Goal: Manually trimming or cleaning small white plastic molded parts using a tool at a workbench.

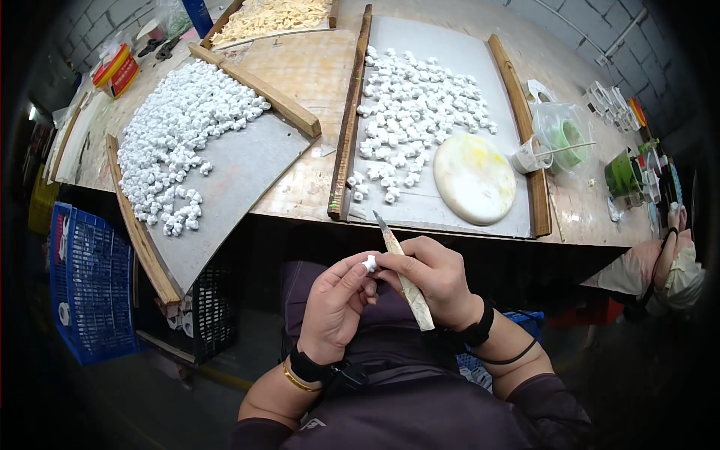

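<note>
Between the thumb and fingers of my left hand [337, 302] is a small white knobbly piece [370, 263]. My right hand [435, 279] is closed round a knife [409, 289] with a pale wrapped handle, its narrow blade pointing up and away from me. The thumb and fingertips of that hand reach the white piece too, so both hands meet at it in front of my lap. Many similar white pieces [420, 97] lie on the board straight ahead, beside a round off-white disc [474, 180] with a yellow stain.
On the left, a tilted board [217, 172] carries a heap of white pieces and overhangs the table edge. Wooden rails [350, 112] border the boards. A white cup [531, 155] with a stick stands right. Blue crate [94, 277] is lower left; another person's arm [664, 259] is far right.
</note>
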`<state>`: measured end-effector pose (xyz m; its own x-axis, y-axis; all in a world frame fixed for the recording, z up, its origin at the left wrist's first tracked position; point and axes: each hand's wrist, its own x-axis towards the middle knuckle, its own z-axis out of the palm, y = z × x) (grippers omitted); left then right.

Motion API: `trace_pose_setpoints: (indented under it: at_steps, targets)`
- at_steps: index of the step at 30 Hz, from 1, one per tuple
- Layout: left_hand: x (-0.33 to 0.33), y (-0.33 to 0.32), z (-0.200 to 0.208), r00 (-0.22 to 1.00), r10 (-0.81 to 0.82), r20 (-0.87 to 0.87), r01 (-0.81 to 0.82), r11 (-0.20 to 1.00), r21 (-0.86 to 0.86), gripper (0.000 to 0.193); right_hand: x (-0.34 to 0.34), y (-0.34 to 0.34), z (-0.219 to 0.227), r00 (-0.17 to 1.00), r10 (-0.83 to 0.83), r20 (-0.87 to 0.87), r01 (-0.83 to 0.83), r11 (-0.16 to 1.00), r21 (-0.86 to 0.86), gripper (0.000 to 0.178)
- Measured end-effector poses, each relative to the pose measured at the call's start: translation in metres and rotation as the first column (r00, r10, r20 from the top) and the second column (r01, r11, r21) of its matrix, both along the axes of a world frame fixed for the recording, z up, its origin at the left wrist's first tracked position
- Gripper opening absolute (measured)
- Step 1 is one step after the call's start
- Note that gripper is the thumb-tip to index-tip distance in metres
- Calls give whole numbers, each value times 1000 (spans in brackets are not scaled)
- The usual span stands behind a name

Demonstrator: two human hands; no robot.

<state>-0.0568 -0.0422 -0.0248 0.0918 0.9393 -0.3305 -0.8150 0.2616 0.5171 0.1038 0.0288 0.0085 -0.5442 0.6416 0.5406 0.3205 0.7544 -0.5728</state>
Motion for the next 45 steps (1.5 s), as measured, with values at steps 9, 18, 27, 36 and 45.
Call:
trace_pose_setpoints:
  at_steps: [9, 18, 27, 36, 45]
  targets:
    - [6, 1, 3, 999, 27, -42, -29, 999, -31, 23, 2, -6, -10, 996, -67, -57, 58, 989, -137, 28]
    - [11, 6, 5, 997, 71, -27, -71, 997, -7, 25, 67, 8, -6, 920, -377, -110, 374, 926, -44, 27]
    - [24, 10, 7, 994, -13, -108, 1, 993, -117, 23, 124, 23, -29, 779, -608, -153, 585, 793, -172, 21]
    - [27, 10, 7, 993, 0, -117, -12, 994, -106, 24, 123, 31, -43, 769, -607, -201, 565, 792, -230, 21]
    - [30, 12, 13, 991, -8, -130, -7, 993, -114, 26, 125, 22, -40, 654, -636, -410, 156, 643, -749, 28]
